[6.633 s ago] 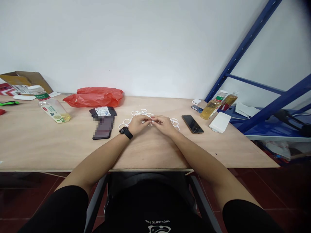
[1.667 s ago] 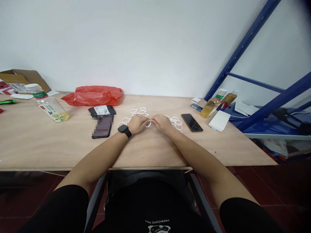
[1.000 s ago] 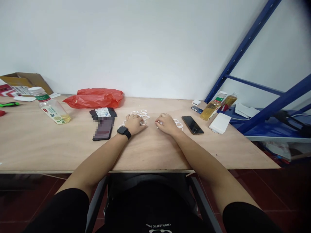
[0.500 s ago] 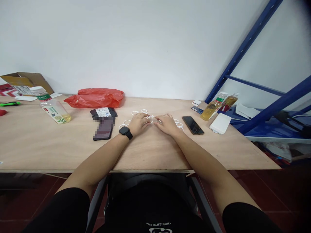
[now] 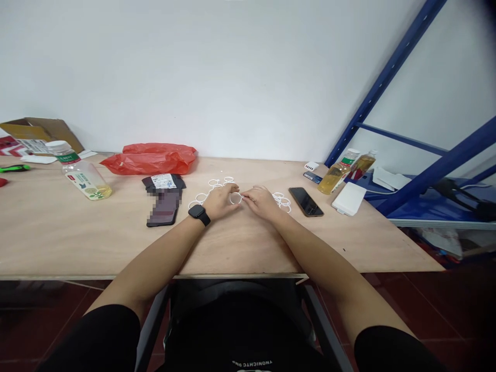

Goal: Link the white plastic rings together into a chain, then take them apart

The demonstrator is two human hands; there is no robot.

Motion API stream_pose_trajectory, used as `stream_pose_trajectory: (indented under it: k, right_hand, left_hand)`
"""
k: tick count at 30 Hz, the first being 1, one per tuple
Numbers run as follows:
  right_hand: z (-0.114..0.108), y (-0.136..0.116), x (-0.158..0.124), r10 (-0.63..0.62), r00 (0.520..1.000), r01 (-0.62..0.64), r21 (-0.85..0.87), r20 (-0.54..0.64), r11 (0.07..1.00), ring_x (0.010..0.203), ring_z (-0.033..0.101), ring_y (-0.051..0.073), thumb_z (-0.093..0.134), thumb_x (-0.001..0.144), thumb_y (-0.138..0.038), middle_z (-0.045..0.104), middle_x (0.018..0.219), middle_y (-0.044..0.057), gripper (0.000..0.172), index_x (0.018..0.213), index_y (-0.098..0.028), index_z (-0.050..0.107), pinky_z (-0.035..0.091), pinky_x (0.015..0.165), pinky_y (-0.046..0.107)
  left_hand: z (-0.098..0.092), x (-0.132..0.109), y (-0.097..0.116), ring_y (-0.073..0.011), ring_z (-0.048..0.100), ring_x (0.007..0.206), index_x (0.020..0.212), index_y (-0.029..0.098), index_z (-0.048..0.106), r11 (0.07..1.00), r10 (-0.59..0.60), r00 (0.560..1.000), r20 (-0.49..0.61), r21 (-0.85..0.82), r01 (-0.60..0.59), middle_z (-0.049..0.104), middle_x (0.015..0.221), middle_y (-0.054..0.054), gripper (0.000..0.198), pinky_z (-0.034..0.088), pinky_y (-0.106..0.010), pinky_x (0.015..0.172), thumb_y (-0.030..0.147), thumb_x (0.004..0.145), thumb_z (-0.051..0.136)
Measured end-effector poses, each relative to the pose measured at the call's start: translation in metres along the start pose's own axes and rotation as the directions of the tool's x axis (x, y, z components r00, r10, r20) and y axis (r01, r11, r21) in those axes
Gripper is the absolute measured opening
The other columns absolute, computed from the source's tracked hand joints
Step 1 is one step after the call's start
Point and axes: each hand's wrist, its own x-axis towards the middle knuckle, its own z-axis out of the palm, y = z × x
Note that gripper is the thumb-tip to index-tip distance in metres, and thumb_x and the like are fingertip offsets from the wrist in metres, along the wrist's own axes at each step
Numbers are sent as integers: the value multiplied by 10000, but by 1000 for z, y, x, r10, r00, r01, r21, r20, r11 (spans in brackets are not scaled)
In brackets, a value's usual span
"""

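Both hands meet at the middle of the plywood table [image 5: 251, 243]. My left hand [image 5: 220, 201], with a black watch on its wrist, and my right hand [image 5: 260, 201] pinch one white plastic ring [image 5: 234, 198] between their fingertips. Several loose white rings [image 5: 215, 183] lie just behind my left hand, and another small cluster of rings [image 5: 282, 200] lies to the right of my right hand. Fingers of both hands are curled inward.
A dark phone [image 5: 160, 209] and black packet [image 5: 163, 181] lie left of the hands, a second phone [image 5: 306, 201] to the right. A red plastic bag [image 5: 151, 158], lying bottle [image 5: 81, 175], two drink bottles [image 5: 339, 172], white power bank [image 5: 349, 198], cardboard box [image 5: 34, 132] and blue rack [image 5: 418, 155] surround them.
A second ago the hands were apart, each over its own ring pile; they have come together and now hold one ring between them.
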Motion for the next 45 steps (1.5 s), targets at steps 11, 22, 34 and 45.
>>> stream_pose_trajectory:
  k: [11, 22, 34, 45]
  right_hand:
    - [1, -4, -2, -16, 1000, 16, 16, 7, 1000, 895, 665, 207, 502, 958, -262, 762, 994, 67, 231, 996, -210, 724, 400, 1013, 402]
    - [-2, 30, -3, 250, 966, -239, -151, 63, 959, 1015, 657, 234, 562, 888, -186, 753, 1058, 49, 240, 1036, -226, 746, 446, 942, 372]
    - [4, 17, -3, 124, 984, -117, -62, 130, 991, 1092, 612, 241, 560, 912, -264, 710, 1161, 86, 276, 1141, -196, 698, 416, 995, 384]
    - [0, 13, -4, 184, 956, -145, -180, 226, 973, 1008, 622, 231, 556, 922, -308, 725, 985, 80, 198, 906, -214, 729, 304, 1037, 446]
  left_hand:
    - [1, 3, 6, -234, 653, 1073, 1141, 226, 651, 989, 54, 995, 86, 130, -65, 721, 1134, -64, 324, 334, -459, 1112, 374, 862, 580]
    - [-11, 3, -13, -297, 565, 1176, 1084, 218, 711, 917, -287, 958, -15, 286, 280, 681, 1223, -95, 345, 339, -476, 1057, 453, 880, 562]
    - [-5, 0, -12, -342, 509, 1210, 888, 267, 768, 860, -412, 904, 114, 375, 345, 661, 1250, -85, 317, 194, -657, 1086, 471, 882, 525]
    - [-5, -1, -13, -339, 512, 1197, 877, 293, 771, 851, -382, 918, 109, 430, 303, 658, 1259, -62, 299, 176, -720, 1065, 248, 860, 476]
